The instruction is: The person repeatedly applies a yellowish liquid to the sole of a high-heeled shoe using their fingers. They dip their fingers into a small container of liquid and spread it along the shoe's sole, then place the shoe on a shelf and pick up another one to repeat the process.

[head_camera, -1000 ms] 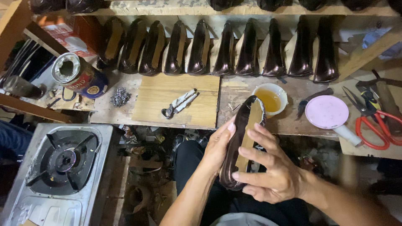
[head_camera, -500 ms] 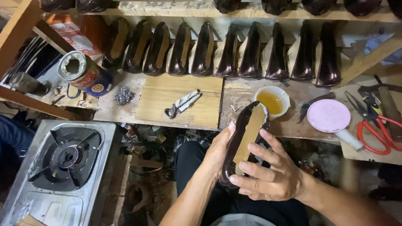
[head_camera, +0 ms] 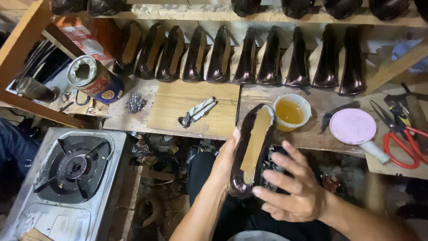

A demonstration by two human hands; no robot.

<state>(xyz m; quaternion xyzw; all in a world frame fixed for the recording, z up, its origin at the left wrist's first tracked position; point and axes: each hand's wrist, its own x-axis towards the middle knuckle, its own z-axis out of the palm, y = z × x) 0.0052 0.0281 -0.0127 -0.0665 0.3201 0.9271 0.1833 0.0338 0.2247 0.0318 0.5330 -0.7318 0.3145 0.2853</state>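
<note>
Dark shoe (head_camera: pixel 248 147) sole-up above lap, near bench edge. L hand (head_camera: pixel 223 163) cups its side; R hand (head_camera: pixel 292 187) fingers spread, tips pressing rim. Tan insole on; upper looks lasted, outsole not yet on. Glue cup (head_camera: pixel 290 111) beside toe.

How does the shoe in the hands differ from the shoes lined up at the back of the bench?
The held shoe lies sole-up between the left hand and right hand, over the person's lap; the row of shoes stands on the bench, leaning against the back. The held shoe shows its whole tan sole; most of the row shoes show theirs edge-on or not at all. All are dark, glossy, slim shoes.
</note>
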